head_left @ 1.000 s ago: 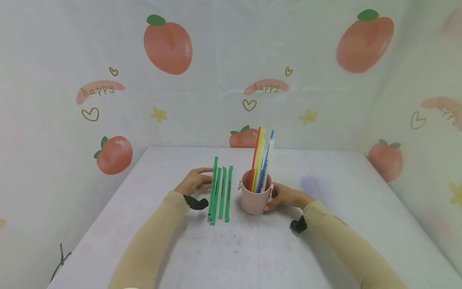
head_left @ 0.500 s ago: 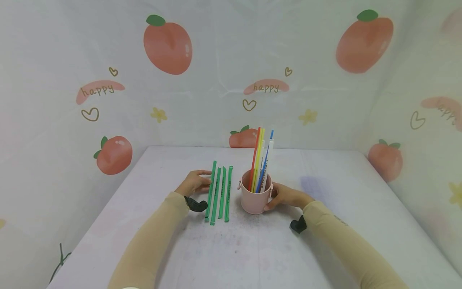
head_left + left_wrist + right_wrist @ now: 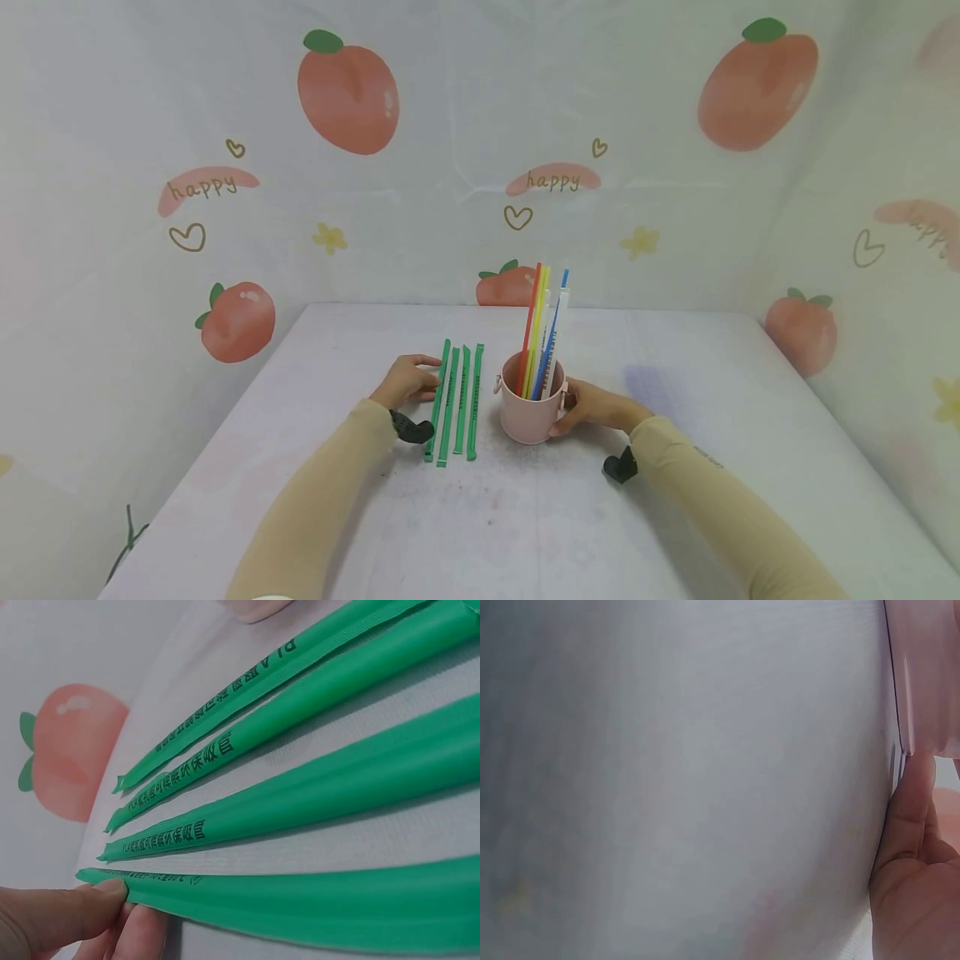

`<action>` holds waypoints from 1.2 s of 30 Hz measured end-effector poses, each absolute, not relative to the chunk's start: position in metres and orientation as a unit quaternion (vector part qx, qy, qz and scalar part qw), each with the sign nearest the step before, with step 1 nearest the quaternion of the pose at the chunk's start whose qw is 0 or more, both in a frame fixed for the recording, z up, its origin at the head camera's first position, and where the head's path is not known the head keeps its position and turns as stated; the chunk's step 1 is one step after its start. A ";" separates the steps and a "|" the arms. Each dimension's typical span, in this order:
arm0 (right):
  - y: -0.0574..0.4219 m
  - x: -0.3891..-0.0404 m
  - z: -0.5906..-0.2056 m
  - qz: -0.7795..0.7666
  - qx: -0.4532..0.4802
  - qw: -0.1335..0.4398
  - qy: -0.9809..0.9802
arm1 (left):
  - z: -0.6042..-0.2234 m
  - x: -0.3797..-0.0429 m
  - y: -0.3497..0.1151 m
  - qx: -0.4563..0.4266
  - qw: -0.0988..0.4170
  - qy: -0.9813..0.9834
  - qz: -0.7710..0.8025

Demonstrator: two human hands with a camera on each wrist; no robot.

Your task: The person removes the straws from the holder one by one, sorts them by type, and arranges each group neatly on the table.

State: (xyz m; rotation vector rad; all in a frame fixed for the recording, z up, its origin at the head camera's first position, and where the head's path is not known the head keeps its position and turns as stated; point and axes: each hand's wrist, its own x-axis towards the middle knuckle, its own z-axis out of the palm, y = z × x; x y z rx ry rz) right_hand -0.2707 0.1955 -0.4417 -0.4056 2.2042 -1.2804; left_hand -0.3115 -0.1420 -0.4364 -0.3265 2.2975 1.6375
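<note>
Several green wrapped straws lie side by side on the table, their printed wrappers facing up. My left hand pinches the leftmost green straw near its far end; the left wrist view shows the thumb over it and fingers below. Right of the row stands a small pink pail, upright. My right hand holds the pail by its right side, the thumb low in front and other fingers partly hidden behind. Red, yellow, white and blue straws lean together out of the pail.
A pale cloth covers the table. Behind it hangs a white curtain printed with peaches. A dark green cord shows at the left edge. Black wrist mounts sit on both cuffs.
The leftmost green straw has come nearer and slightly left, from overlapping its neighbour to lying apart beside it. My left hand has moved down slightly with it. The right hand and pail stay put.
</note>
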 end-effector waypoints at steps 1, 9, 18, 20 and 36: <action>0.196 -0.271 -0.442 -0.477 -0.153 0.276 0.820 | -0.436 -0.311 -0.142 -0.113 0.149 0.801 0.568; 0.196 -0.270 -0.442 -0.477 -0.161 0.273 0.820 | -0.437 -0.311 -0.139 -0.109 0.142 0.809 0.560; 0.196 -0.270 -0.442 -0.478 -0.160 0.271 0.820 | -0.438 -0.312 -0.138 -0.116 0.137 0.815 0.551; 0.196 -0.270 -0.441 -0.479 -0.161 0.270 0.820 | -0.437 -0.312 -0.138 -0.115 0.136 0.816 0.550; 0.196 -0.270 -0.442 -0.476 -0.164 0.271 0.821 | -0.435 -0.311 -0.141 -0.114 0.144 0.822 0.539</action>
